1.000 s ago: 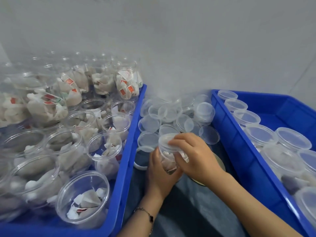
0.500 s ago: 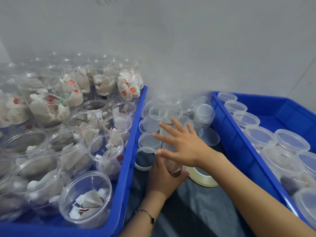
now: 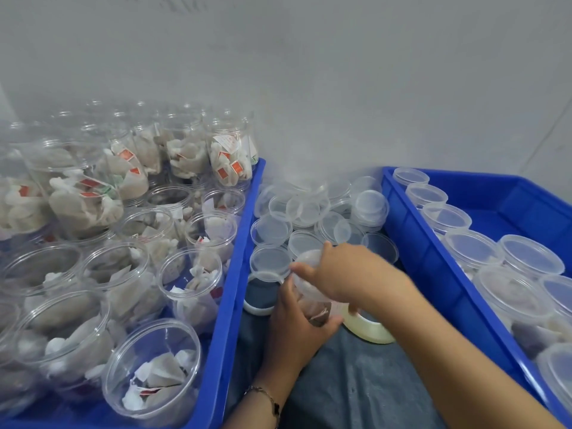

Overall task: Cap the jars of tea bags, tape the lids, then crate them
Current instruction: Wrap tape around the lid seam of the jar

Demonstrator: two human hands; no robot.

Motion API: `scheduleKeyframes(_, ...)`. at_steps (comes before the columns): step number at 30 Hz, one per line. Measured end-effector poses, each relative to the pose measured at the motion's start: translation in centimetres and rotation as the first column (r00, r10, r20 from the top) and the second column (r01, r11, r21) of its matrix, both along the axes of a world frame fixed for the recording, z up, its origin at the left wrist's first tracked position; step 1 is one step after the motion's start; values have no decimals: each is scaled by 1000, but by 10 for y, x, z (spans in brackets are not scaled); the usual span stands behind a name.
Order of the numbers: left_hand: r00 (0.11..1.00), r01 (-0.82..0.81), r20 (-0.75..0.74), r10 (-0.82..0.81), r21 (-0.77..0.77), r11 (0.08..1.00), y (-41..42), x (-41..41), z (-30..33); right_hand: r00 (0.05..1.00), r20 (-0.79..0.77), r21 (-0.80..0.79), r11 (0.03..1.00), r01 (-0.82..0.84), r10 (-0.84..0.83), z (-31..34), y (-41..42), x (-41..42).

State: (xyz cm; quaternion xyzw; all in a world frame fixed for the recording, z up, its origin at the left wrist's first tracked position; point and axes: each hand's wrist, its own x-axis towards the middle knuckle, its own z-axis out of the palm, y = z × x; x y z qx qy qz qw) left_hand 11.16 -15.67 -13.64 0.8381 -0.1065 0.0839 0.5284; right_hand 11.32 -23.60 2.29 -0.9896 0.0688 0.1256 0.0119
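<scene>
My left hand [image 3: 294, 329] grips a clear jar of tea bags [image 3: 312, 300] from below, between the two crates. My right hand [image 3: 349, 270] curls over the jar's top and grips its clear lid [image 3: 305, 258]. A roll of clear tape [image 3: 368, 328] lies on the dark cloth just right of the jar, partly under my right forearm. Uncapped jars of tea bags [image 3: 192, 283] fill the left blue crate [image 3: 235, 274]. Capped jars [image 3: 473, 247] stand in the right blue crate [image 3: 433, 264].
A heap of loose clear lids [image 3: 309, 209] lies between the crates, behind my hands. One jar [image 3: 154, 371] at the left crate's front lies tilted on its side. A grey wall closes the back. Dark cloth [image 3: 356, 388] covers the surface in front.
My right hand went from gripping the lid to spreading flat over it, then curled round the lid again. The tape roll has come into sight beside the jar.
</scene>
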Motion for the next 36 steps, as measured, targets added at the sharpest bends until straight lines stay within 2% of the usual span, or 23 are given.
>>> scheduleKeyframes(4,998,-36,48,35,26,999,-2,-2,1,985,69,-31,988,-153,155,17,-21,-7)
scheduleKeyframes(6,1000,-6,21,5,28,1000,-1,0,1,931,10,22,930,-366,366,8,-26,1)
scheduleKeyframes(8,999,31,-28,-31,-12,999,-1,3,1,891,-38,101,889,-447,452,-5,-27,10)
scheduleKeyframes(10,998,28,-59,-28,-12,1000,-2,5,1,898,19,159,886,-436,439,-21,-31,15)
scheduleKeyframes(12,998,1,-66,2,45,999,-3,6,-1,911,165,237,882,-408,377,-36,-31,12)
scheduleKeyframes(15,996,-3,-85,12,110,994,-5,8,-3,903,383,147,952,-269,196,-55,-17,4)
scheduleKeyframes(17,999,27,-47,-19,180,983,-4,8,1,910,410,111,986,-124,68,-63,-3,1)
scheduleKeyframes(19,1000,8,20,-13,223,975,-3,9,0,945,328,111,992,-55,16,-65,2,1)
scheduleKeyframes(21,1000,18,-21,-16,105,994,-1,4,0,972,227,94,992,-89,66,-57,-4,4)
scheduleKeyframes(23,998,21,-65,-20,12,1000,0,1,-1,949,229,51,971,-235,218,-45,-15,6)
scheduleKeyframes(25,998,7,-56,-6,29,1000,-1,1,-2,892,242,30,916,-400,381,-38,-23,9)
scheduleKeyframes(27,999,2,-34,0,56,998,-3,5,-2,859,242,55,878,-476,451,-40,-26,9)
scheduleKeyframes(32,1000,-12,21,10,111,994,-5,7,-2,779,513,8,905,-424,361,-63,-20,8)
scheduleKeyframes(36,999,-27,28,23,168,985,-6,8,-1,748,606,37,930,-366,271,-72,-14,9)
